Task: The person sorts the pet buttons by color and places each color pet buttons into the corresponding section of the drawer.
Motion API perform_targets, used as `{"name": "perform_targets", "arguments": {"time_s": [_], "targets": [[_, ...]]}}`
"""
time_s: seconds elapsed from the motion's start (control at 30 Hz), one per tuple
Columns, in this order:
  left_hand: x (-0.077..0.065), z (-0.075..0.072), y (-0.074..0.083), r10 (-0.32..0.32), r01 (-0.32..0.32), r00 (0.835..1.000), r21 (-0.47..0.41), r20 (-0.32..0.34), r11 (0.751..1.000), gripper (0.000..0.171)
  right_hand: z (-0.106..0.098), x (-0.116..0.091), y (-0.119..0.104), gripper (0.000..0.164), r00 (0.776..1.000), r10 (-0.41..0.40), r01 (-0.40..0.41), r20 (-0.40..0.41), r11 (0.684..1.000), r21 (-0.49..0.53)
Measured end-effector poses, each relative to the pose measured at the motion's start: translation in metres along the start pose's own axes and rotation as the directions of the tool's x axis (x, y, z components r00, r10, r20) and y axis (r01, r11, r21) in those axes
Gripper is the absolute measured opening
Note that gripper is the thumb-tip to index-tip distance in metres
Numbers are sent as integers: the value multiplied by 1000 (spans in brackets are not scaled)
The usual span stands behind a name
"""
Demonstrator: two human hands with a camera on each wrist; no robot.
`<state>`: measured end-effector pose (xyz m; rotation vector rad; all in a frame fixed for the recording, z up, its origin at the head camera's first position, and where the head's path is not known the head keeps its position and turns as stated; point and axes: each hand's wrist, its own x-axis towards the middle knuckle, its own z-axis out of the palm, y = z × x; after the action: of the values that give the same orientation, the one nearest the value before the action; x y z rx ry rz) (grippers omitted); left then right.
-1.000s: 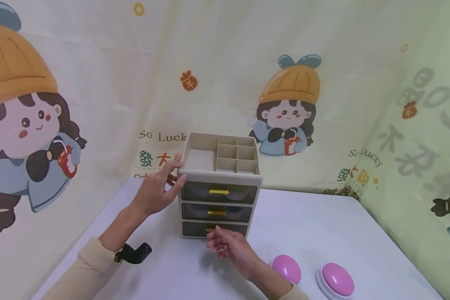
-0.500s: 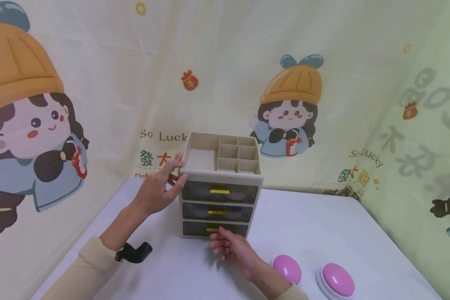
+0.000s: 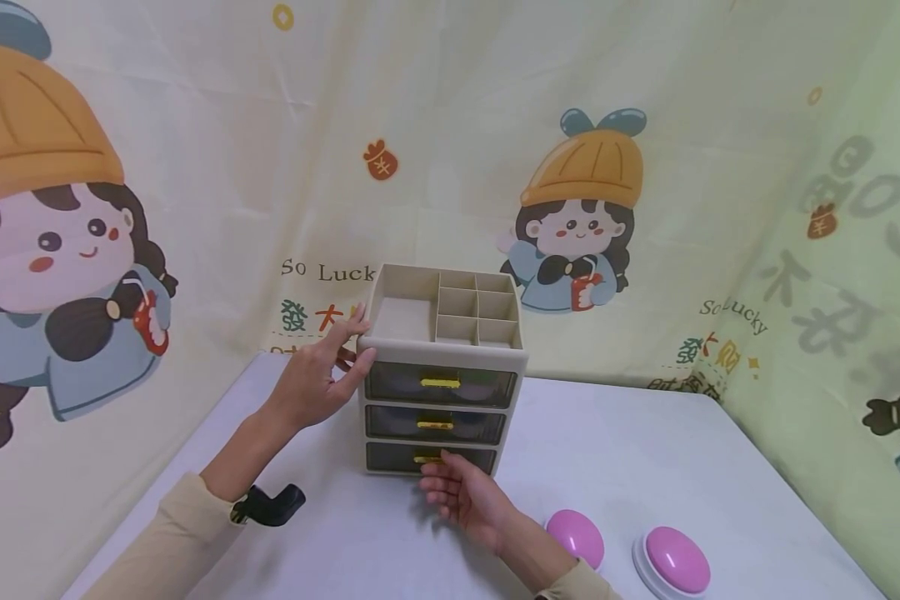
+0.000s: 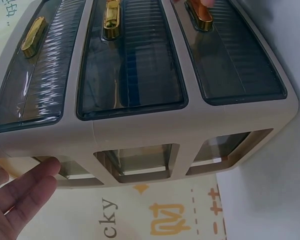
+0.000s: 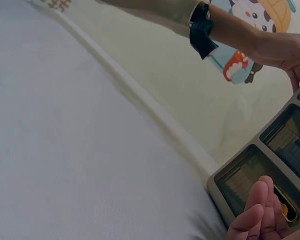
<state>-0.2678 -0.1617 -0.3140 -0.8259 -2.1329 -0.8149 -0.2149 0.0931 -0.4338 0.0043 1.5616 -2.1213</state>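
Observation:
A beige desktop drawer organizer (image 3: pixel 442 354) stands on the white table, with three dark see-through drawers (image 4: pixel 132 60) flush in its frame. My left hand (image 3: pixel 315 383) rests at its upper left corner, thumb at the front edge. In the left wrist view the left fingers (image 4: pixel 30 195) lie extended along the side wall. Low at the front, my right hand (image 3: pixel 472 504) pinches the gold drawer handle (image 5: pixel 285 207) of the bottom drawer. Fingertips show on both sides of that handle in the left wrist view. The two upper drawers have gold handles too.
Two pink dome-shaped buttons on white bases, a nearer-left pink button (image 3: pixel 576 537) and a pink button (image 3: pixel 677 558) farther right, are beside the right forearm. The organizer's top tray (image 3: pixel 405 321) has several compartments. A printed curtain (image 3: pixel 450 125) hangs behind the table.
My right hand has shifted slightly to the right at the bottom drawer's handle. The left hand and the organizer have stayed put.

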Motion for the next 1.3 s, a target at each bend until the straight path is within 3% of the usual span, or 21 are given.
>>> {"name": "perform_targets", "arguments": {"time_s": [0.4, 0.63, 1.3], "targets": [[1, 0, 1, 3, -3, 1000, 2, -7, 1000, 43, -3, 8, 0, 44, 999, -41, 42, 1, 999, -23], [1, 1, 0, 10, -10, 1000, 15, -8, 1000, 43, -1, 6, 2, 43, 997, -69, 66, -46, 996, -56], [0, 3, 0, 7, -7, 1000, 1, -17, 1000, 42, 15, -40, 22, 45, 998, -1, -6, -66, 994, -112]]}}
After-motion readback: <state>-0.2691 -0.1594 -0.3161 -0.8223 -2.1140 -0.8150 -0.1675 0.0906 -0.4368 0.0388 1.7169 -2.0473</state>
